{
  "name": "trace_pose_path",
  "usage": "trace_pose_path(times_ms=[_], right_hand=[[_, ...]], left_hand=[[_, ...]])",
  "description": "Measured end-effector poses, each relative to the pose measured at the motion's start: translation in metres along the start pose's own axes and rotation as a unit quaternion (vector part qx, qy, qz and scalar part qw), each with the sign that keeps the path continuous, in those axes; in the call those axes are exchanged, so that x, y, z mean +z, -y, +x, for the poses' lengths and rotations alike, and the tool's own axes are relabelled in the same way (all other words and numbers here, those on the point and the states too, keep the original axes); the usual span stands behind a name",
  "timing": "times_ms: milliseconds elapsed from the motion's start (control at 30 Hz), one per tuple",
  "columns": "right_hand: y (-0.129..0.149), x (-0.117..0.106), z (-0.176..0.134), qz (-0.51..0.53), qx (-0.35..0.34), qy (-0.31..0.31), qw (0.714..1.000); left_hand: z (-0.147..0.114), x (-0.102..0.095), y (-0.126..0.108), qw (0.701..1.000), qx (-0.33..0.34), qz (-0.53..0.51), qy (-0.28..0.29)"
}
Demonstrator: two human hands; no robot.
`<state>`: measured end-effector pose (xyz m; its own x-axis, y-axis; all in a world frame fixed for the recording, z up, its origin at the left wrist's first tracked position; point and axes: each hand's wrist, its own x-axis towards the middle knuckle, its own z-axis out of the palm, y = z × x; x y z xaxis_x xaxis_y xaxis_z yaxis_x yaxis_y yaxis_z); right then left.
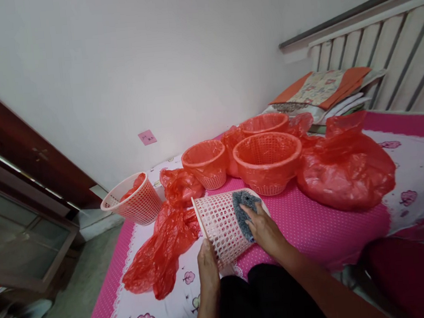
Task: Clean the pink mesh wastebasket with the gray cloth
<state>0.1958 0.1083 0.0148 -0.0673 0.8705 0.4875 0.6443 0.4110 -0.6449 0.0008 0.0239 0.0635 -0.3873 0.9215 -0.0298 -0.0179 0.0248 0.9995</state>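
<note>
A pale pink perforated plastic basket (221, 223) lies on its side before me, its wide rim to the left. My left hand (207, 259) grips that rim from below; the fingertips are partly hidden. My right hand (261, 226) presses a fuzzy grey cloth (241, 211) against the basket's side near its base, fingers over the cloth. Crumpled red plastic bags (168, 248) lie left of the basket. Behind it stand a basket lined with red plastic (269, 173) and a smaller lined one (205, 167).
An upright pink basket (141, 203) holds red plastic at the left edge of the bed (166, 308). Another lined basket (264, 121) stands at the back. A full red bag (344, 171) sits at right, with folded bedding (325, 90) behind. A dark red seat (410, 275) is at lower right.
</note>
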Motion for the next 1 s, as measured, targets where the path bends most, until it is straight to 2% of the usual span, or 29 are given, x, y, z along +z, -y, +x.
trace_pose_path(times_ms=[167, 433, 800, 1000], right_hand=[[-0.021, -0.004, 0.003, 0.011, 0.027, -0.007, 1.000], [-0.057, -0.010, -0.003, 0.010, 0.085, -0.064, 0.994], [-0.078, -0.011, -0.012, 0.031, 0.102, -0.075, 0.991], [-0.091, -0.003, -0.018, 0.059, 0.126, -0.092, 0.986]], left_hand=[[-0.001, 0.001, -0.004, 1.000, -0.007, -0.004, 0.022], [-0.002, 0.004, -0.008, 0.999, -0.006, -0.019, 0.031], [0.004, -0.001, 0.000, 0.999, -0.020, -0.019, 0.045], [0.005, -0.001, -0.007, 0.997, -0.026, -0.032, 0.066]])
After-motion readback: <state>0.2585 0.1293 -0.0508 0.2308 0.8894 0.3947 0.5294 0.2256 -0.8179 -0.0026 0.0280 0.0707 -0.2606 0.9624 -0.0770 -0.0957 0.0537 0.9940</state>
